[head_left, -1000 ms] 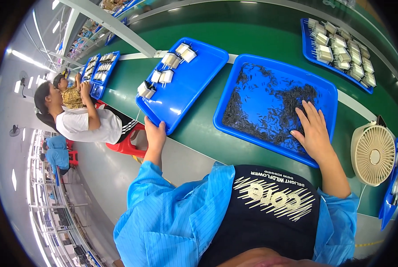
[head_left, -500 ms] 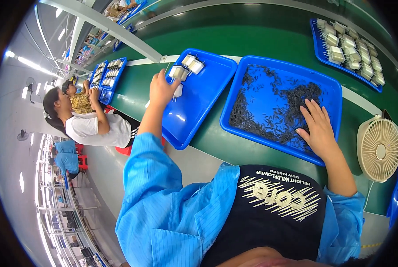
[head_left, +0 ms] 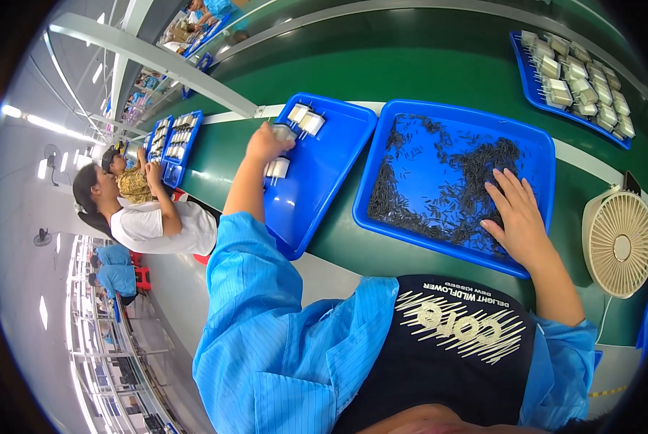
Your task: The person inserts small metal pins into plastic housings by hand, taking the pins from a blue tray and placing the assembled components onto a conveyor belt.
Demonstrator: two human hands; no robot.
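My left hand [head_left: 266, 143] is over the left blue tray [head_left: 324, 170], its fingers closed round a white block [head_left: 285, 133] with a greyish face. Farther back in that tray lie a couple of similar white blocks [head_left: 306, 120] with thin metal pins sticking out. Nearer to me, partly behind my left wrist, are more of these blocks [head_left: 277, 168]. My right hand [head_left: 515, 217] lies with fingers spread at the right side of a larger blue tray [head_left: 363, 210]. Small black stick-like pieces [head_left: 476, 170] are strewn over its bottom, heaped thickest by my right fingertips.
A blue tray [head_left: 524, 79] full of white blocks stands at the far right. Right of the big tray is a cream fan [head_left: 619, 242]. A slanting metal post [head_left: 193, 76] meets the green bench [head_left: 382, 69] at the left. Two people [head_left: 157, 224] sit beyond, on the left.
My left fingers, apart above the blocks before, have closed round one. My right hand stays nearly where it was. The whole view has shifted slightly.
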